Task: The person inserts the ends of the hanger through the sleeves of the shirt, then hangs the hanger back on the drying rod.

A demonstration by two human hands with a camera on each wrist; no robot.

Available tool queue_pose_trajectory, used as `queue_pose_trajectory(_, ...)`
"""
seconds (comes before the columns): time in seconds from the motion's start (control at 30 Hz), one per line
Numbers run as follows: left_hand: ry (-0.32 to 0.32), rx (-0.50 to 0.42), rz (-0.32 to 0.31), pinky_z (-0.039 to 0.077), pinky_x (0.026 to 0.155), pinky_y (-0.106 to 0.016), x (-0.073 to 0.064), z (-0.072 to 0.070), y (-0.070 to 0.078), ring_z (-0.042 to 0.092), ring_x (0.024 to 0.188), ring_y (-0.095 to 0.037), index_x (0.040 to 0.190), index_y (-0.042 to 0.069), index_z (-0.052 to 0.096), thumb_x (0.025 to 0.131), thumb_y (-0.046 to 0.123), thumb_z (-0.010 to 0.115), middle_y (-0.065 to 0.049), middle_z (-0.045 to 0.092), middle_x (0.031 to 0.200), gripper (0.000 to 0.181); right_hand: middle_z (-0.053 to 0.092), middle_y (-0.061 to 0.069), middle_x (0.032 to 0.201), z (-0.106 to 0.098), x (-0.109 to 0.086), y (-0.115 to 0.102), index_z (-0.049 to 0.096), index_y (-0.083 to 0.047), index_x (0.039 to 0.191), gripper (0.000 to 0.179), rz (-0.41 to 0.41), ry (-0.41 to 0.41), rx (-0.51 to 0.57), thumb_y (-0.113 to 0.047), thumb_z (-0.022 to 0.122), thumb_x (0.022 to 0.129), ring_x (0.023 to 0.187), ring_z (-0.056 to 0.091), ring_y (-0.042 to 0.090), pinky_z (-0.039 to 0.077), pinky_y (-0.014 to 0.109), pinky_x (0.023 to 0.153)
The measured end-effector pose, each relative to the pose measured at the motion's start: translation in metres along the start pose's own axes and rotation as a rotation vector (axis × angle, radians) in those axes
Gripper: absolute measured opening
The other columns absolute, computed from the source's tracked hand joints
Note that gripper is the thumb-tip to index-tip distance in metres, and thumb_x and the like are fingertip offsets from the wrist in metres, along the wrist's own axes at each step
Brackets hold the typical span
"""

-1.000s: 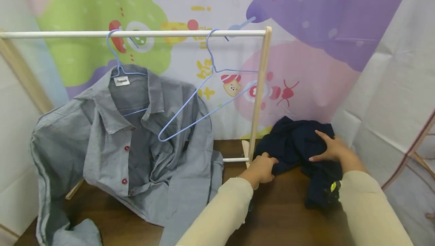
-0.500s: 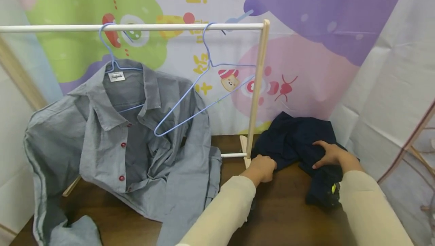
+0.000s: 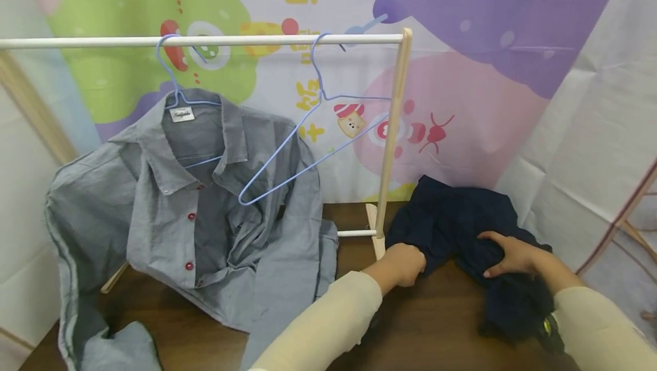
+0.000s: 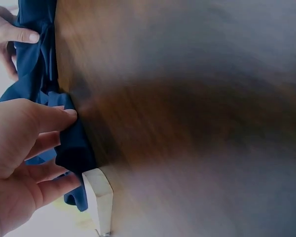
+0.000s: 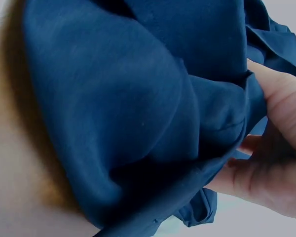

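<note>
A crumpled navy garment point(image 3: 462, 211) lies bunched on the table's back right, near the foot of the clothes rack. My left hand point(image 3: 402, 265) grips its left edge; the left wrist view shows the thumb on one side of the cloth point(image 4: 74, 143) and the fingers on the other. Farther right, my right hand point(image 3: 513, 254) holds a fold of it, and a loose part hangs below that hand toward the front. Seen from the right wrist, the thumb and fingers close round a fold of the fabric point(image 5: 103, 84), which partly hides the fingertips.
The rack's white rail point(image 3: 256, 40) carries a grey shirt point(image 3: 220, 234) on one blue hanger and a bare blue hanger point(image 3: 277, 157). A wooden rack post point(image 3: 392, 131) stands just left of the navy garment. White wall sheeting point(image 3: 544, 183) bounds the right side of the brown table point(image 3: 421, 325).
My right hand has moved right and toward the front, drawing the navy garment's right part along and spreading it. My left hand has stayed near the rack's foot. The head view has shifted slightly.
</note>
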State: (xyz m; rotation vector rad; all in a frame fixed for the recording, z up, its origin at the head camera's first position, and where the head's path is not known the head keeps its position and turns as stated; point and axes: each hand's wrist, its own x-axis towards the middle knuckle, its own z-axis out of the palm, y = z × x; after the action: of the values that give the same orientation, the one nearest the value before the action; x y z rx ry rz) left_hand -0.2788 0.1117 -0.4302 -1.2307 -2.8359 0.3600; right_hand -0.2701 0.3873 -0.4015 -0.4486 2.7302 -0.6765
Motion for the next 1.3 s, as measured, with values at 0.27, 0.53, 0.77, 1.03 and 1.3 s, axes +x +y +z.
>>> queue_pose_trajectory(0.27, -0.033, 0.051, 0.136, 0.049, 0.076, -0.018, -0.020, -0.005, 0.008, 0.062, 0.091, -0.001, 0.101, 0.036, 0.076, 0.085, 0.024, 0.074, 0.015, 0.068, 0.099, 0.020, 0.032, 0.046, 0.134, 0.015, -0.020, -0.020, 0.037, 0.002, 0.140, 0.086, -0.037, -0.043, 0.051, -0.029, 0.084, 0.075, 0.121, 0.033, 0.065, 0.041, 0.066, 0.087)
queue_pose_trajectory(0.53, -0.005, 0.047, 0.216, 0.048, 0.075, -0.015, -0.045, -0.006, 0.009, 0.061, 0.092, 0.001, 0.102, 0.035, 0.076, 0.083, 0.022, 0.074, 0.016, 0.068, 0.099, 0.022, 0.044, 0.038, 0.124, 0.030, -0.034, -0.038, 0.039, -0.002, 0.140, 0.087, -0.059, -0.034, 0.013, -0.033, 0.086, 0.072, 0.111, 0.047, 0.053, 0.045, 0.060, 0.083)
queue_pose_trajectory(0.77, -0.008, 0.082, 0.292, 0.047, 0.078, -0.014, -0.071, -0.008, 0.015, 0.061, 0.093, 0.002, 0.105, 0.035, 0.075, 0.085, 0.028, 0.075, 0.017, 0.066, 0.101, 0.022, 0.042, 0.038, 0.129, 0.038, -0.046, -0.046, 0.038, -0.001, 0.143, 0.093, -0.078, -0.073, 0.015, -0.033, 0.086, 0.070, 0.114, 0.046, 0.056, 0.043, 0.066, 0.085)
queue_pose_trajectory(1.03, -0.024, 0.018, 0.380, 0.043, 0.087, -0.013, -0.099, -0.008, 0.017, 0.060, 0.096, 0.004, 0.109, 0.033, 0.074, 0.087, 0.028, 0.074, 0.017, 0.065, 0.106, 0.022, 0.044, 0.034, 0.128, 0.048, -0.054, -0.053, 0.039, 0.003, 0.142, 0.094, -0.147, -0.095, -0.017, -0.035, 0.086, 0.070, 0.115, 0.048, 0.053, 0.042, 0.066, 0.087)
queue_pose_trajectory(1.3, 0.037, 0.084, 0.410, 0.044, 0.085, -0.014, -0.121, -0.008, 0.017, 0.060, 0.091, 0.003, 0.109, 0.035, 0.074, 0.086, 0.032, 0.074, 0.017, 0.064, 0.102, 0.023, 0.049, 0.030, 0.121, 0.056, -0.053, -0.059, 0.043, 0.003, 0.138, 0.089, -0.230, -0.055, -0.086, -0.036, 0.086, 0.070, 0.106, 0.055, 0.046, 0.046, 0.061, 0.082)
